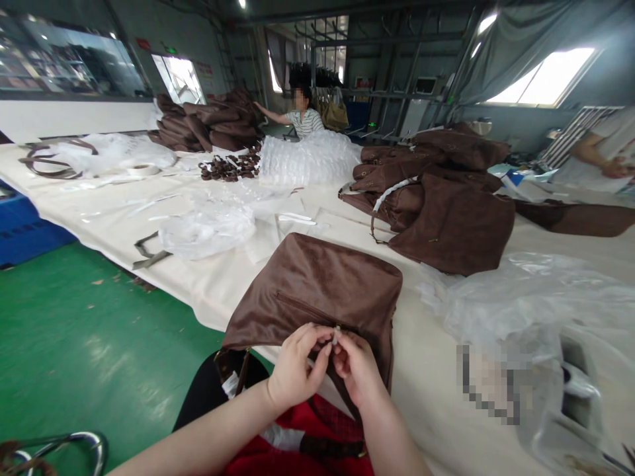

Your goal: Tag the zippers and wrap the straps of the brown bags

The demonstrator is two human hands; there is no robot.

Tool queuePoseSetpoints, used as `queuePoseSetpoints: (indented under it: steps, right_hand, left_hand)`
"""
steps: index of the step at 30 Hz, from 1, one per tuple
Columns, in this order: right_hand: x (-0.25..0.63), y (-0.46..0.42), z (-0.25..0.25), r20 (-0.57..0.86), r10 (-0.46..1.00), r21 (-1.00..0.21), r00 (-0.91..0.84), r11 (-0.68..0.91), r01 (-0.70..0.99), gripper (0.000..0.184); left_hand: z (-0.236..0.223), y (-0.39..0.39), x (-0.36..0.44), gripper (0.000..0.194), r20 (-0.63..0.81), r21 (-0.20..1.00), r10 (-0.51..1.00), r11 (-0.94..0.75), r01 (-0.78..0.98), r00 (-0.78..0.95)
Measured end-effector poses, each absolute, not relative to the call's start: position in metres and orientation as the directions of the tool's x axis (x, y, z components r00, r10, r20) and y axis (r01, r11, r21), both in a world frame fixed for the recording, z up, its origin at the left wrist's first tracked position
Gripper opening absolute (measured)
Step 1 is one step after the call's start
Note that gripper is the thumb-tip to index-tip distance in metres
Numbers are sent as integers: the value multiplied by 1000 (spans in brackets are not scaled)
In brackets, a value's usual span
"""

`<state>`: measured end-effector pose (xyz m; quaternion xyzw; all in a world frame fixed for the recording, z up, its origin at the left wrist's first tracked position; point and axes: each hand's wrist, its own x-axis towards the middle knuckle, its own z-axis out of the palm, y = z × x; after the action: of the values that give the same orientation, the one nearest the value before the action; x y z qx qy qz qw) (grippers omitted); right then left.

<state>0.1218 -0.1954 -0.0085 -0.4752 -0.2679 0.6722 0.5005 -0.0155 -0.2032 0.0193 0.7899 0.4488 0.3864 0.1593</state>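
Observation:
A brown handbag (pixel 322 284) lies on the table edge and partly over my lap, with a zipper (pixel 305 305) running across its upper face. At the zipper's right end, both hands meet over a small whitish zipper pull (pixel 336 336). My right hand (pixel 356 370) is closed, pinching it between thumb and fingers. My left hand (pixel 300 363) is curled in from the other side, its fingertips at the same small piece. Whether the white is a wrapping on the pull is too small to tell. A bag strap with white wrapping (pixel 282 437) hangs over my lap.
More brown bags (pixel 446 211) are heaped at the right, others (pixel 208 125) at the back left. Clear plastic (pixel 536 297) lies to my right, with further plastic sheets (pixel 203 228) ahead. A stack of air-filled packing (pixel 310 158) stands mid-table. A person (pixel 305 119) sits beyond; another (pixel 602 155) is at right.

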Motion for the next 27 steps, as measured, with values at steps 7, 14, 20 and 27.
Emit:
queuePoseSetpoints:
  steps: [7, 14, 20, 27]
  right_hand:
    - [125, -202, -4, 44, 996, -780, 83, -17, 626, 11]
    - [142, -198, 0, 71, 995, -324, 64, -38, 945, 13]
    - [148, -195, -8, 118, 987, -319, 108, -65, 946, 12]
    - [147, -191, -10, 119, 984, -341, 135, -87, 936, 14]
  left_hand:
    - [50, -141, -17, 18, 322, 279, 700, -714, 643, 637]
    - [73, -107, 22, 12, -72, -134, 590, -805, 578, 804]
    - [56, -108, 51, 14, -110, -201, 548, -830, 521, 830]
    - [44, -116, 38, 13, -37, -190, 538, -831, 523, 842]
